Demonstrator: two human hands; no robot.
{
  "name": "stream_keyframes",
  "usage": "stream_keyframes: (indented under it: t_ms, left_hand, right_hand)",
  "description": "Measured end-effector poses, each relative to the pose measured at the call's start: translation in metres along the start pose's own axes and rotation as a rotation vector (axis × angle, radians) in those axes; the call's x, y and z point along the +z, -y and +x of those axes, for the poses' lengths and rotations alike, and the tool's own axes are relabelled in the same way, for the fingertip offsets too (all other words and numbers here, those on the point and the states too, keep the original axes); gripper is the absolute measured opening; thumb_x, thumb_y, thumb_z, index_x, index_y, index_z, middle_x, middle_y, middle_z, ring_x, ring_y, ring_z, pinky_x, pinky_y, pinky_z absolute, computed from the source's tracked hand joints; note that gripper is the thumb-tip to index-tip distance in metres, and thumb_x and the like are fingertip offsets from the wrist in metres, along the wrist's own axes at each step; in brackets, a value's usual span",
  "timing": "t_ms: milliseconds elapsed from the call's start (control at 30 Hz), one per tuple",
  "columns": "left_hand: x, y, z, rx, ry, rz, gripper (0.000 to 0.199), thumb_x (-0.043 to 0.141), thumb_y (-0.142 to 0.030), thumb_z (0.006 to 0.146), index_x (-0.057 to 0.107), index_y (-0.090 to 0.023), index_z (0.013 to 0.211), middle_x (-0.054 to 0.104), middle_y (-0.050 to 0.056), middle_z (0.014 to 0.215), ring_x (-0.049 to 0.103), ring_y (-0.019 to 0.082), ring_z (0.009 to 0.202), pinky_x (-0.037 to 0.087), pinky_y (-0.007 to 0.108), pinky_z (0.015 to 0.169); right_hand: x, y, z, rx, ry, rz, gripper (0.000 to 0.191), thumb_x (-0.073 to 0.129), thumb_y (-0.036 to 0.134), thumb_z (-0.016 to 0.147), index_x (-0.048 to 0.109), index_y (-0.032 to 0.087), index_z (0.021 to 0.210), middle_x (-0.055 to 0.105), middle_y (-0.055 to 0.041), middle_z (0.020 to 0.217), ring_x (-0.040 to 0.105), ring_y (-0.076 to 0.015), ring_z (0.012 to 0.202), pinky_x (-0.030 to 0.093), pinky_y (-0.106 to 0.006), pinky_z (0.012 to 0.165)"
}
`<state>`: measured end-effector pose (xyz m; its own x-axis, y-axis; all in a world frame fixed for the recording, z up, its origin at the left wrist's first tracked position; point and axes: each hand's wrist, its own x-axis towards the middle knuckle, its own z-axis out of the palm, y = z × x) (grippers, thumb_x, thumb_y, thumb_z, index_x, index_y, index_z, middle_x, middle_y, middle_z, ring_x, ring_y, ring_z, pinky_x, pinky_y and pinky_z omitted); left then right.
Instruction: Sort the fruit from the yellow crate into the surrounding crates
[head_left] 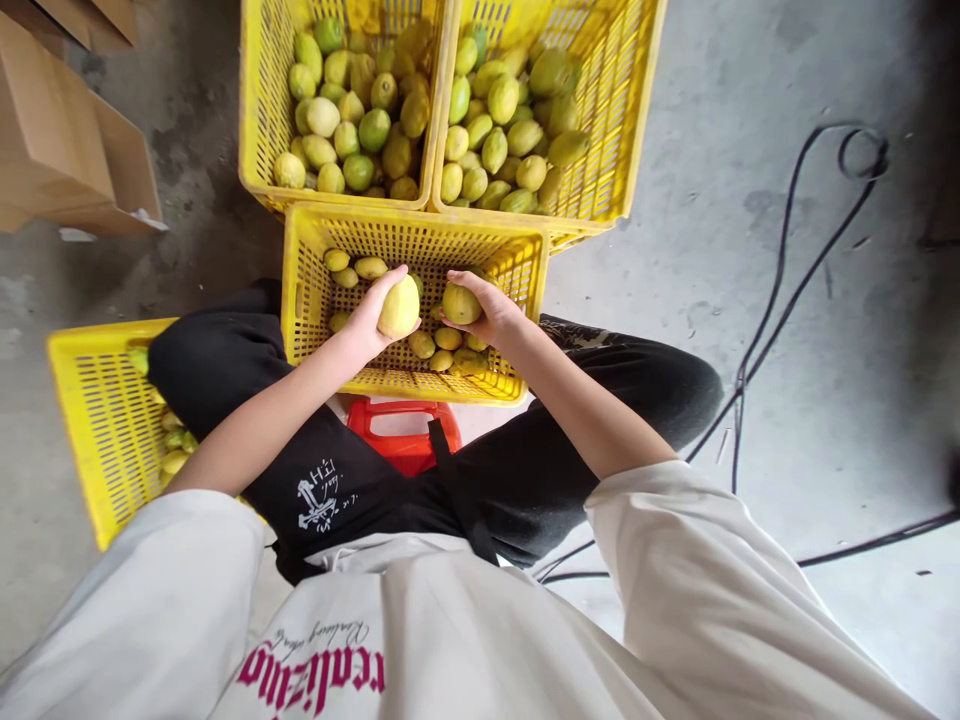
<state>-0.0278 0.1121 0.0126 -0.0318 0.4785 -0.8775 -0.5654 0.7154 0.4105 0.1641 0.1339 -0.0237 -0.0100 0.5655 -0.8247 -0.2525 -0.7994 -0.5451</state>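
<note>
My left hand is wrapped around a pale yellow lemon-like fruit. A greener, rounder lemon-like fruit sits in the grip of my right hand. Both hands are over the yellow slatted crate between my legs, a short gap apart. Inside that crate lie several yellow-green fruits below my right hand, with a few more near its far left corner. My hands hide part of the crate's contents.
Beyond the near crate stand a far left crate and a far right crate, both holding many similar fruits. Another yellow crate is by my left leg. Cardboard boxes, a red stool and black cable are nearby.
</note>
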Motion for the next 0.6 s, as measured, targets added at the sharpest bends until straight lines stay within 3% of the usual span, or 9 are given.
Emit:
stream_keyframes:
  t_ms: [200,467,600]
  left_hand:
    - [0.004,-0.003,-0.006,-0.022,-0.026,0.020,0.032,0.097,-0.052,0.111,0.077,-0.032,0.125,0.078,0.001,0.105,0.087,0.026,0.101,0.077,0.035,0.086]
    - [0.008,-0.004,-0.010,-0.094,0.036,0.061,0.053,0.103,-0.075,0.101,0.078,-0.030,0.117,0.081,0.003,0.089,0.090,0.028,0.095,0.076,0.035,0.090]
    - [0.010,-0.004,-0.011,-0.096,0.040,0.036,0.043,0.092,-0.070,0.112,0.079,-0.028,0.115,0.081,0.003,0.083,0.090,0.027,0.090,0.075,0.034,0.088]
  right_hand:
    - [0.001,0.001,-0.001,-0.039,-0.016,-0.013,0.047,0.106,0.057,0.088,0.079,0.031,0.116,0.077,0.0024,0.091,0.081,-0.0243,0.083,0.076,-0.037,0.072]
    - [-0.008,-0.003,0.006,-0.208,-0.019,-0.057,0.060,0.108,0.072,0.083,0.083,0.029,0.116,0.072,-0.0020,0.087,0.087,-0.0362,0.095,0.080,-0.050,0.074]
    - [-0.002,-0.003,0.001,-0.299,-0.113,-0.025,0.060,0.104,0.078,0.087,0.083,0.027,0.110,0.069,-0.0025,0.084,0.086,-0.0360,0.093,0.080,-0.050,0.072]
